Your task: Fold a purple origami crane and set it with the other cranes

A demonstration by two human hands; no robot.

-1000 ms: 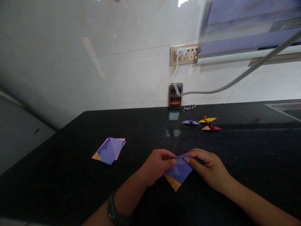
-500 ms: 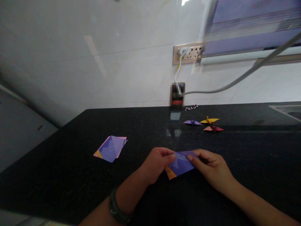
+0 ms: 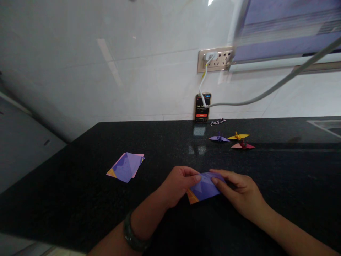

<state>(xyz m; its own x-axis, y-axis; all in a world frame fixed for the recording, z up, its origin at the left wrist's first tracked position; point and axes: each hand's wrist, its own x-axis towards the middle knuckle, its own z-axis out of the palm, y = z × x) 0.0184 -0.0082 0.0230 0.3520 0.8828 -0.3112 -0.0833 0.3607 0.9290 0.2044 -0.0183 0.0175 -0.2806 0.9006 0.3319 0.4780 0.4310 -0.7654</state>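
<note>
Between both hands is a folded sheet of purple origami paper (image 3: 206, 189) with an orange corner, held just above or on the dark counter; I cannot tell which. My left hand (image 3: 179, 185) pinches its left edge between thumb and fingers. At the other end, my right hand (image 3: 238, 188) grips the upper right part, thumb on top and index finger stretched along the far edge. The fingers hide parts of the paper. To the left lies a small stack of purple and pink paper sheets (image 3: 127, 167), apart from the hands.
Farther back stand a purple paper crane (image 3: 219, 138), a yellow one (image 3: 238, 136) and a red-pink one (image 3: 243, 145). Behind them, a phone (image 3: 201, 113) leans on the wall beside a beaded string (image 3: 217, 122). A grey cable (image 3: 253, 101) hangs across the right side.
My right index finger has stretched leftward along the paper's far edge. The left hand keeps its pinch almost unmoved, and the view has shifted slightly.
</note>
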